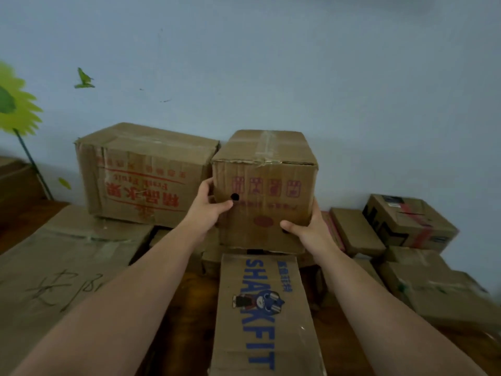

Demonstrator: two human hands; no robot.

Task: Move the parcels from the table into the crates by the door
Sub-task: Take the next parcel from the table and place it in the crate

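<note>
Head view, looking down over a crowded table (187, 316); gripping the tall taped parcel (264, 191) from both sides, left hand (207, 210) spread against its left face with the thumb hooked across the front near a small dark hole, right hand (305, 226) cupping the lower right corner, thumb pressing onto the front, fingers wrapping round behind and out of sight; sitting at the far middle of the pile, resting on or just clearing the lower cartons, hard to tell which; standing just beside the red-printed fruit box (146, 175) on the left, seemingly touching at the top edge; lying directly in front, the SHARKFIT box (264, 316); no crates or door showing anywhere; looking like the start of the lift; risking a snag against the fruit box while pulling back, a slip from soft, crumpled cardboard buckling under the palms, or a knock into the SHARKFIT box while dragging low.
</note>
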